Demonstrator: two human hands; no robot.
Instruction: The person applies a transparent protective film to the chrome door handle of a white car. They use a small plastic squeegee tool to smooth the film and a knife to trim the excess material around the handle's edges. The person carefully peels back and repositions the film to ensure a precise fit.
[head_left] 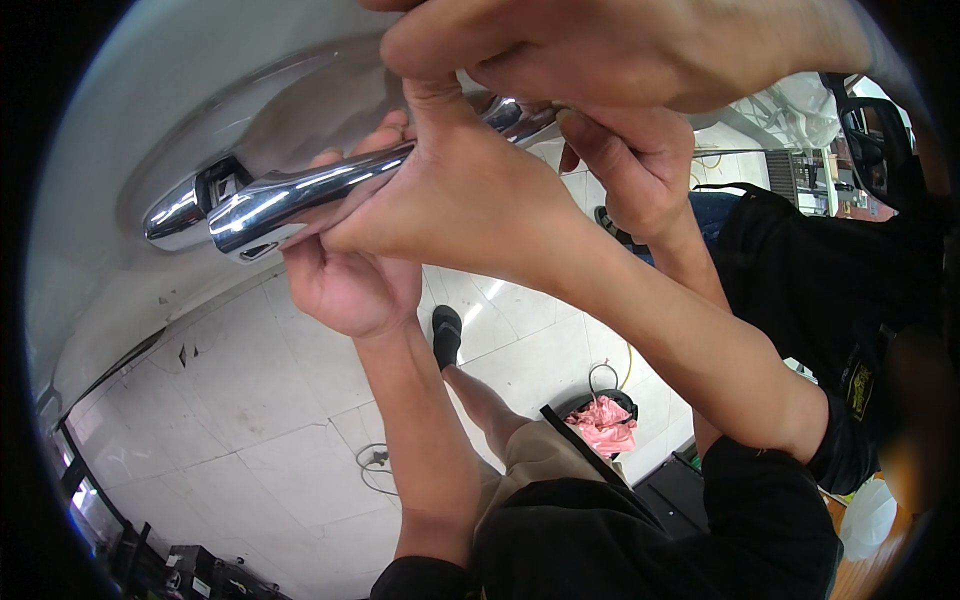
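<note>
Now: chrome handle (310, 195) slants left-near to right-far; my left hand (358, 292) wraps its nearer end; right hand's (645, 168) grip, can't tell.

I watch through one view — a wide fisheye, the left of a head-worn pair, upright and facing down. It sits close to the chrome handle (300, 195), with the wearer's black shirt (580, 545) at the lower edge and the tiled floor (250, 440) farther below — lines bending rimward.
</note>
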